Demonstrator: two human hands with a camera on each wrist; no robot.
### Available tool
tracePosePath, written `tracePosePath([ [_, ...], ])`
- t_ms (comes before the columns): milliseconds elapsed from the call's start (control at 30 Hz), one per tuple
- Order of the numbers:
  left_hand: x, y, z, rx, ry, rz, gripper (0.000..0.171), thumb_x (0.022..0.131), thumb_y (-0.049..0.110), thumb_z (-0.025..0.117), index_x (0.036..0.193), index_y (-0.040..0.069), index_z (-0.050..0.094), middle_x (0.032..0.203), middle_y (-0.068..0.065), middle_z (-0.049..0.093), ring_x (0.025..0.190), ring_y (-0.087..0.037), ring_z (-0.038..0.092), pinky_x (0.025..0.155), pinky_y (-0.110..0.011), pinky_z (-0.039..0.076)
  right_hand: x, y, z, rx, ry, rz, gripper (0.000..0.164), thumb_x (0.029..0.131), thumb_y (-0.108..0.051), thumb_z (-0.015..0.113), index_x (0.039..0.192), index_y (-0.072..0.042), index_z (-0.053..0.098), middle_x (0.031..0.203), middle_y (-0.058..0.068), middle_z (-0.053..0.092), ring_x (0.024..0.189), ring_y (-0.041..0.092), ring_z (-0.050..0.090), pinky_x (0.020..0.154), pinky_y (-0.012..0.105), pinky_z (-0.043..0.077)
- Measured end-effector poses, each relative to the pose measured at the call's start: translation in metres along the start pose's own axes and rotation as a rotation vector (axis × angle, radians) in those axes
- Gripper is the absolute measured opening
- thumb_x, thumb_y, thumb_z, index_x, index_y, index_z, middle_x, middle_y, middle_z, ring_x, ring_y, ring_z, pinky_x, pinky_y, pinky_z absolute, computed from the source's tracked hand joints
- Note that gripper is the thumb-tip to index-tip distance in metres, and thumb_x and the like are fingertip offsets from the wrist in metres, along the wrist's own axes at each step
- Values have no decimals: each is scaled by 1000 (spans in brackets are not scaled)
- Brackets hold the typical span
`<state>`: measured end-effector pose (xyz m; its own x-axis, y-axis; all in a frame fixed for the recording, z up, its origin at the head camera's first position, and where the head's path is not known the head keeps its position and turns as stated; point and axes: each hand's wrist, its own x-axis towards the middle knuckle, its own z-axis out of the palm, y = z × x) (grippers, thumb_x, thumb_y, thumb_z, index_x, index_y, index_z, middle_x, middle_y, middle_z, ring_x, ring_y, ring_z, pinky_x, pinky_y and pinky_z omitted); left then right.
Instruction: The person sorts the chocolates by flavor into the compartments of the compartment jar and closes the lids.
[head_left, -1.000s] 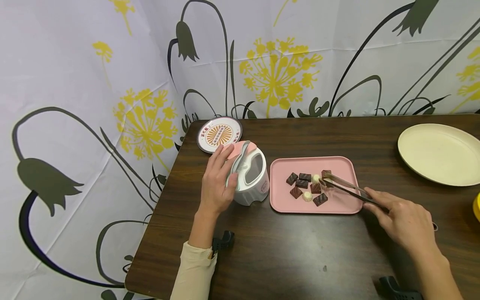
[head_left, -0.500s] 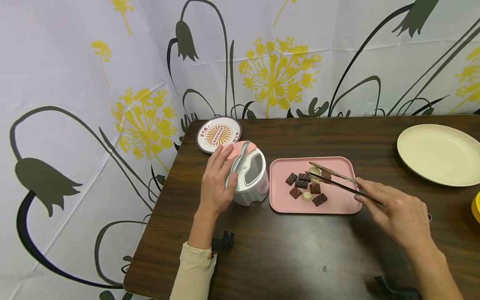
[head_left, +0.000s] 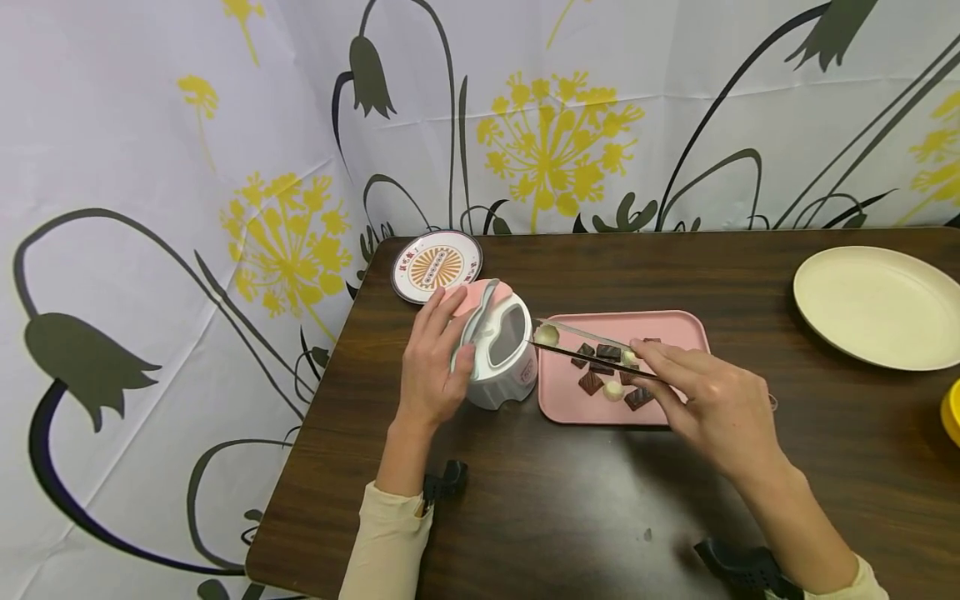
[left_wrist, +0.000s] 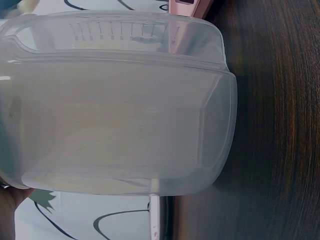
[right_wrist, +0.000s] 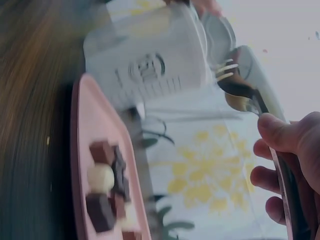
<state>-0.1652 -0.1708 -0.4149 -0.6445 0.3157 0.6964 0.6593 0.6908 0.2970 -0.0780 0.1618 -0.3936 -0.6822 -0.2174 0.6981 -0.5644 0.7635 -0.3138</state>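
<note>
A white, slightly see-through container [head_left: 501,382] with a pink top and scale marks stands left of the pink tray [head_left: 551,400]. My left hand [head_left: 438,367] holds its raised grey lid [head_left: 480,321], thumb on the near side and fingers beyond. In the left wrist view, the container wall [left_wrist: 125,120] fills most of the picture. My right hand [head_left: 708,400] grips metal tongs [head_left: 592,360], whose tips stand at the container's open mouth. Between their arms is a pale round piece [head_left: 547,335] that looks like white chocolate. Several dark and pale chocolates [head_left: 591,383] lie on the tray.
A white plate with an orange sunburst [head_left: 437,265] lies behind the container. At the back right is a large cream plate [head_left: 873,308], and a yellow object [head_left: 952,408] shows at the right edge. A flowered cloth [head_left: 555,150] hangs behind the table.
My right hand has carried the tongs left from the tray's right half to the container's mouth, with the pale round piece between the arms. My left hand has stayed in place.
</note>
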Motion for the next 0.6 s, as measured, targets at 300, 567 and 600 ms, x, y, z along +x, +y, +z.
tracePosePath([
  [300,1,1,1,-1,-2,6,64,99,49,28,121,5,67,140,-12,54,140,-29,36,113,-45,29,15,-18,18,58,-14,0,44,80,-23,78,124,-18,71,107,-5,73,81,16,70,50,40,49],
  [567,1,0,1,-4,9,-4,64,99,50,27,120,5,68,140,-11,54,139,-29,37,112,-45,29,21,-23,25,78,2,-34,47,77,-18,80,123,-15,71,104,-4,74,75,17,69,55,39,51],
  [600,1,0,1,-3,10,-3,64,99,50,27,120,5,68,140,-11,54,139,-30,37,112,-45,29,22,-23,26,77,-5,-31,48,76,-17,81,124,-15,71,105,-4,74,75,17,69,56,39,51],
])
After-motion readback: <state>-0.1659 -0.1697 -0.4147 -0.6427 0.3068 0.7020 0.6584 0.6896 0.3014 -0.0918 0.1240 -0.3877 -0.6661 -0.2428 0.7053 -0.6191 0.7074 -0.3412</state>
